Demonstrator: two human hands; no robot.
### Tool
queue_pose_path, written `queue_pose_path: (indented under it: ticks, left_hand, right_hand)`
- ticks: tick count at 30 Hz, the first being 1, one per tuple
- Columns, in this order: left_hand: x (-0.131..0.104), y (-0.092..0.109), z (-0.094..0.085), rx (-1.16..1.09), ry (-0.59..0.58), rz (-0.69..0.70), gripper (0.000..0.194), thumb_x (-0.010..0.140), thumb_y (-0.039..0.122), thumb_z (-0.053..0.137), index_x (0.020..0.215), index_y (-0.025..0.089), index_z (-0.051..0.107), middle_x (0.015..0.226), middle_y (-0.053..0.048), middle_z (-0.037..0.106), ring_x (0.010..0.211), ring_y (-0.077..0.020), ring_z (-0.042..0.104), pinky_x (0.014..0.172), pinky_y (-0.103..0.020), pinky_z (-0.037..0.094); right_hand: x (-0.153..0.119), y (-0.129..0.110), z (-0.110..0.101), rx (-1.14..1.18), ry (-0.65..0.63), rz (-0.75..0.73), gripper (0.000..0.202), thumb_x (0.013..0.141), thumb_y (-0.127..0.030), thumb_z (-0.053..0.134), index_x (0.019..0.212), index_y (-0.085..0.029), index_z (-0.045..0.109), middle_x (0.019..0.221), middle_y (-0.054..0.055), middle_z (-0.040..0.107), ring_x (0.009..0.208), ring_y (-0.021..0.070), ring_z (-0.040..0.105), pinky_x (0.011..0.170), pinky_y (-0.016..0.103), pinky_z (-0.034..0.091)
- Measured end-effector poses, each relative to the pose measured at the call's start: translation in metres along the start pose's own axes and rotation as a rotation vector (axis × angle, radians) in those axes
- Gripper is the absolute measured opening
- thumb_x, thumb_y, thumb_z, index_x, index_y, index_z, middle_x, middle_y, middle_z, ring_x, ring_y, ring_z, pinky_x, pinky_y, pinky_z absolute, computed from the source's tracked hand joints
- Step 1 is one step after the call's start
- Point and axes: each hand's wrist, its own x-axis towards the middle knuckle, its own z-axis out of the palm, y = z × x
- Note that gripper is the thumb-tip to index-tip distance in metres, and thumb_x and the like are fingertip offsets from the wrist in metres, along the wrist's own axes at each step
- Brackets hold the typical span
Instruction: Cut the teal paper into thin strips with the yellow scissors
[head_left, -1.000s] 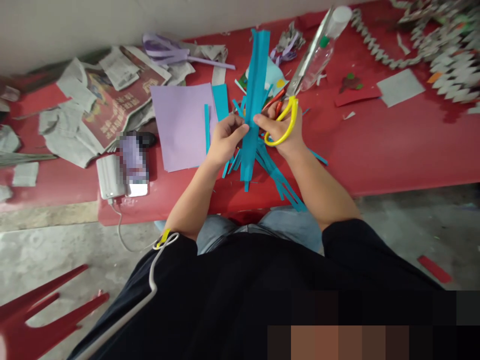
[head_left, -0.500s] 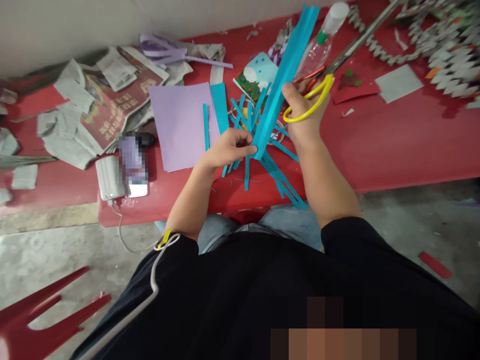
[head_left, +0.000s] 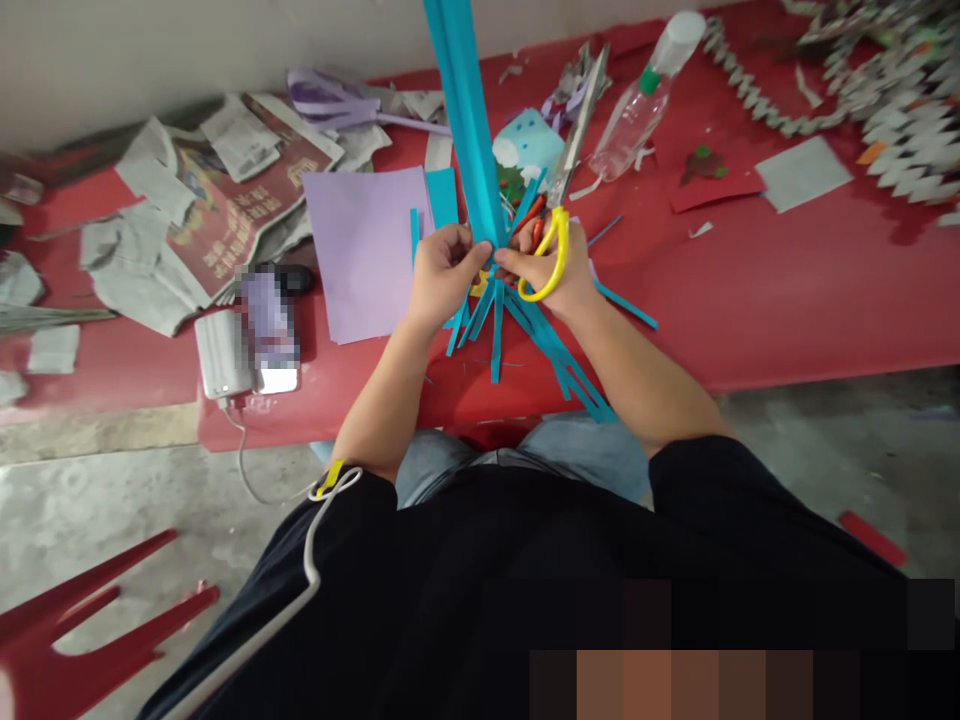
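Ctr: your L hand & R hand pinch folded blue paper, seemingly uncut; R also grips scissors. Thin strips already cut, lower ctr.

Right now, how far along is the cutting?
Narrow blue strips on the table look done. In hand: left hand and right hand pinch a wide blue piece; the right holds scissors too. Apparently left: that piece and the broader blue sheet beside the lilac paper.
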Motion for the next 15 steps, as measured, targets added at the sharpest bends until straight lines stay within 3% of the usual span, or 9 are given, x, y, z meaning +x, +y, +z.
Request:
queue_pose_path:
  ticks: [5, 9, 12, 15]
  left_hand:
    - [-0.006, 0.007, 0.003, 0.089, 0.042, 0.025, 0.045, 0.093, 0.046, 0.093, 0.077, 0.023, 0.058, 0.063, 0.004, 0.056, 0.053, -0.0101, 0.056, 0.050, -0.025, 0.042]
    - [-0.009, 0.007, 0.009, 0.123, 0.113, 0.079, 0.044, 0.093, 0.040, 0.094, 0.078, 0.024, 0.055, 0.065, 0.005, 0.050, 0.055, -0.0106, 0.054, 0.053, -0.026, 0.045]
    - [-0.007, 0.007, 0.010, 0.081, 0.167, 0.078, 0.044, 0.095, 0.048, 0.092, 0.082, 0.024, 0.057, 0.065, 0.005, 0.052, 0.055, -0.0109, 0.058, 0.053, -0.026, 0.046]
    - [-0.001, 0.009, 0.004, 0.024, 0.273, 0.084, 0.045, 0.096, 0.055, 0.089, 0.086, 0.024, 0.057, 0.065, 0.006, 0.054, 0.055, -0.0110, 0.059, 0.054, -0.026, 0.046]
  right_hand:
    - [0.003, -0.002, -0.004, -0.030, 0.052, 0.017, 0.067, 0.077, -0.061, 0.102, 0.076, -0.028, 0.044, 0.070, -0.002, 0.062, 0.066, 0.0195, 0.074, 0.058, 0.036, 0.066]
    - [0.001, 0.001, -0.003, -0.052, 0.065, -0.041, 0.064, 0.079, -0.061, 0.101, 0.076, -0.028, 0.046, 0.071, -0.002, 0.061, 0.069, 0.0197, 0.072, 0.066, 0.039, 0.068]
    - [-0.003, 0.004, -0.001, -0.050, 0.028, -0.052, 0.066, 0.082, -0.076, 0.093, 0.076, -0.028, 0.049, 0.069, -0.001, 0.061, 0.068, 0.0207, 0.072, 0.065, 0.040, 0.067]
    - [-0.008, 0.007, 0.000, -0.020, -0.073, -0.060, 0.075, 0.086, -0.100, 0.067, 0.077, -0.026, 0.055, 0.070, 0.003, 0.066, 0.068, 0.0219, 0.074, 0.062, 0.038, 0.064]
